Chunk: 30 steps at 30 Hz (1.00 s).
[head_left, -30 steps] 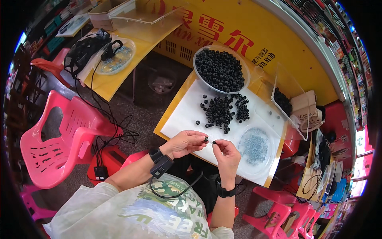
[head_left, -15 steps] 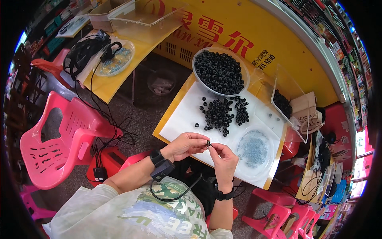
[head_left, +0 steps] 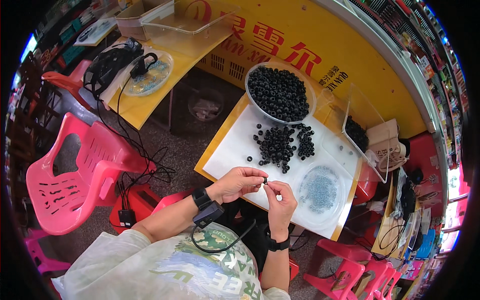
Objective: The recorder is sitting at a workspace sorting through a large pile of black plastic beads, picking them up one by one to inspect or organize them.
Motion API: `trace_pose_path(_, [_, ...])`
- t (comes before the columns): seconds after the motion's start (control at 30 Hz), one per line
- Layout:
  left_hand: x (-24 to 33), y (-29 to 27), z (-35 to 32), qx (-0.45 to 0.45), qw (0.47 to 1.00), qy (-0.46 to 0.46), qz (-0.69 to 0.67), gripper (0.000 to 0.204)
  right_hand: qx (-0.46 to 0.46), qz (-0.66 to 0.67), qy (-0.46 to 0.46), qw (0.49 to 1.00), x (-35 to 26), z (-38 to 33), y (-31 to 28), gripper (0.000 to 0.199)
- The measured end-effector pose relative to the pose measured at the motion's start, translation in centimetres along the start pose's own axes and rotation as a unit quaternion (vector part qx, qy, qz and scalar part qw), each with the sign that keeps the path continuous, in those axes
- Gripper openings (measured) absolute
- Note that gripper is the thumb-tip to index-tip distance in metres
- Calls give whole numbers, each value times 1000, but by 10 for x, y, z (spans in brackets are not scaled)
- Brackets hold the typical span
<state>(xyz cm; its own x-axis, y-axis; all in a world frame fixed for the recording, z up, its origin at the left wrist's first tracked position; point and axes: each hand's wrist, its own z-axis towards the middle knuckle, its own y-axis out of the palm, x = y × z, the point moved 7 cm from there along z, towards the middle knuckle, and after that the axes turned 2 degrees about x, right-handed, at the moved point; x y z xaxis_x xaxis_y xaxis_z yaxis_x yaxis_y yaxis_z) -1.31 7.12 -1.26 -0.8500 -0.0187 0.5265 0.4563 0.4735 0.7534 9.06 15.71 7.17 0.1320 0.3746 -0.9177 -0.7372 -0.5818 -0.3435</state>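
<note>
- Both hands meet over the near edge of the white board (head_left: 230,150), fingertips pinched together on one small black ring (head_left: 265,180). The left hand (head_left: 239,182) grips it between thumb and forefinger, and the right hand (head_left: 281,200) comes up from below with its fingers closed against the same piece. Can't tell if there's a second tiny part in that pinch, it's too small.
- So the piece being worked on is up in the air, just above the board's near edge, not lying on anything.
- The loose pile of black rings (head_left: 281,144) sits around the middle of the board, touching nothing but the board, with a few strays toward its left edge.
- The clear bowl of black rings (head_left: 279,93) at the board's far edge looks heaped full, so my guess is there's loads of stock left.
- The shallow clear dish (head_left: 320,192) near the board's right edge holds a thin layer of small silvery bits, well short of full.
- There's a clear tray (head_left: 361,131) off the right edge with dark pieces in it, maybe finished ones, can't tell honestly.
- Judging by the full bowl and the good-sized pile, I'd call this early-to-middle, with plenty left.
</note>
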Motion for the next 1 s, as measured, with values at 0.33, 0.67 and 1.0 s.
trace_pose_path(0.33, [-5,6,-1,4,999,1,-32,22,46,58,34,997,9,-8,-4,10])
trace_pose_path(0.67, [-19,10,-4,14,991,-40,-130,21,41,111,73,990,15,-12,-8,14])
trace_pose_path(1.0, [-37,8,1,12,976,-63,-206,18,40,25,48,998,1,-11,-14,11])
